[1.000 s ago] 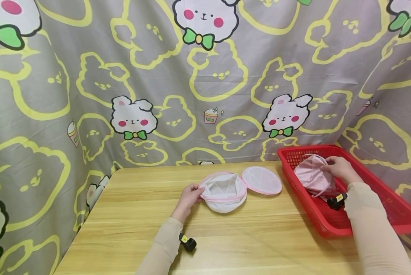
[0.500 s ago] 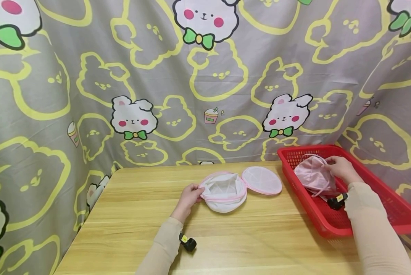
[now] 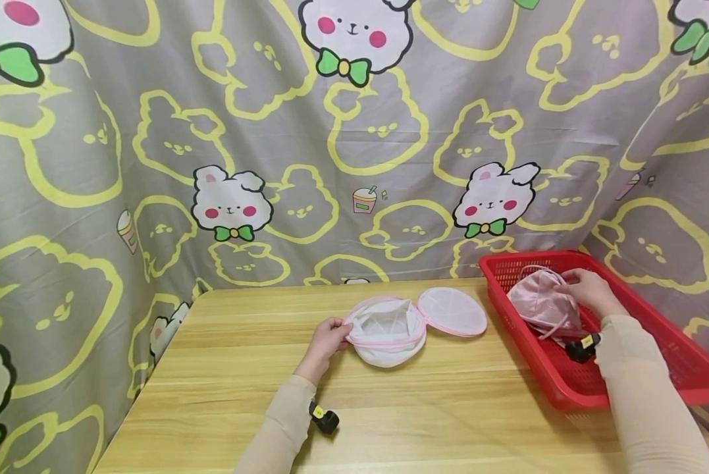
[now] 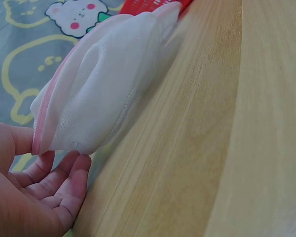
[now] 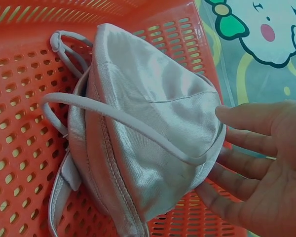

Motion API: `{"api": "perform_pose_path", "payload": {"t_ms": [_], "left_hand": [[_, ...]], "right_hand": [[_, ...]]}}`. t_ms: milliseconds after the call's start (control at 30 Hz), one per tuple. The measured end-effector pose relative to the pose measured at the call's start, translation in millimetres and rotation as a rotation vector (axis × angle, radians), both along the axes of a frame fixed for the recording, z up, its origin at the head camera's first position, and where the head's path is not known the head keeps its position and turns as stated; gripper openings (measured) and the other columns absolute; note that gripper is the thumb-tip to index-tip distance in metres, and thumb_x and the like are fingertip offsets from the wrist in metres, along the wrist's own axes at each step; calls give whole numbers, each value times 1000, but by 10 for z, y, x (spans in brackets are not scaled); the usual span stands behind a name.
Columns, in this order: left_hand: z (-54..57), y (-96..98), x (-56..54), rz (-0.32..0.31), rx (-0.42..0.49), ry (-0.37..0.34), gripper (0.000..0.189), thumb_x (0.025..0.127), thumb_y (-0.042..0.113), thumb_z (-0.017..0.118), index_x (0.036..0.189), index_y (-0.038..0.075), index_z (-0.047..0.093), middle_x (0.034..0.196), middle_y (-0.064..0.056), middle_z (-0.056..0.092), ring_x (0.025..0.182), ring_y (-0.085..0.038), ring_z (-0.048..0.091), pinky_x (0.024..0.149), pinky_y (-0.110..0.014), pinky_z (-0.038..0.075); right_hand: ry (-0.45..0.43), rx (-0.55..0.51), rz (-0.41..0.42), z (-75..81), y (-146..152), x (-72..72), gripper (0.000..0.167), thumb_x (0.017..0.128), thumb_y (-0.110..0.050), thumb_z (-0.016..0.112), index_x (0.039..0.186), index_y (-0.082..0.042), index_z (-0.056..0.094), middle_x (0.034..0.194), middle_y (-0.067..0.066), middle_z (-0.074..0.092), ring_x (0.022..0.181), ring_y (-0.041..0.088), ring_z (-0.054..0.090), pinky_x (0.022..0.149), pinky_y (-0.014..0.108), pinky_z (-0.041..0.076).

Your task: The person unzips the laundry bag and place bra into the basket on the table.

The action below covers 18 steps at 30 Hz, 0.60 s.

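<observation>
A round white mesh laundry bag (image 3: 386, 352) with a pink zip rim stands on the table, its mouth facing up. Its round mesh lid (image 3: 451, 311) is folded back to the right. My left hand (image 3: 328, 339) pinches the near left side of the rim; in the left wrist view the thumb is on the zip and the fingers curl below the mesh. Over in the red basket lies a pale pink satin bra (image 5: 158, 113), folded cup to cup, with thin straps trailing. My right hand (image 5: 266, 163) holds its edge, thumb on one side and fingers on the other.
The red plastic basket (image 3: 523, 355) with perforated walls stands at the table's right side. A wooden table (image 3: 241, 342) spreads beneath the bag. Behind and at both sides hangs a grey curtain (image 3: 307, 145) with cartoon rabbits. A black camera (image 3: 324, 419) is strapped to my left wrist.
</observation>
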State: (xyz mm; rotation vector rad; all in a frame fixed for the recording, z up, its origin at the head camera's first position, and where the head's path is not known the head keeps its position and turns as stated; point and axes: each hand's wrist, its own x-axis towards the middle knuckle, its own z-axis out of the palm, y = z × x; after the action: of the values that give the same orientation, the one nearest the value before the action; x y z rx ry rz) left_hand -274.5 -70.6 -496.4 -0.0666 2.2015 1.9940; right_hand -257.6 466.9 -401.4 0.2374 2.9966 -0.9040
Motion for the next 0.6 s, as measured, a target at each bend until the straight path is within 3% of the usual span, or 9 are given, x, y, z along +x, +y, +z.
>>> {"api": "perform_pose_path", "payload": {"t_ms": [400,600], "left_hand": [[4,3,11,2,1,-6,27,95,17,62,108,-6,58,88,-3,59,73,-10,57,70,-27,54],[4,8,-9,7,1,-20,26,94,18,62,107,-4,59,88,-2,58,74,-10,58,69,-24,53]], "right_hand": [[40,-6,-39,30,1,11,59,97,-26,53,134,17,35,131,43,38,114,56,40,94,69,39],[56,-12,-65,101,-28,21,63,100,-34,47,135,16,34,133,43,36,117,57,38,97,70,36]]}}
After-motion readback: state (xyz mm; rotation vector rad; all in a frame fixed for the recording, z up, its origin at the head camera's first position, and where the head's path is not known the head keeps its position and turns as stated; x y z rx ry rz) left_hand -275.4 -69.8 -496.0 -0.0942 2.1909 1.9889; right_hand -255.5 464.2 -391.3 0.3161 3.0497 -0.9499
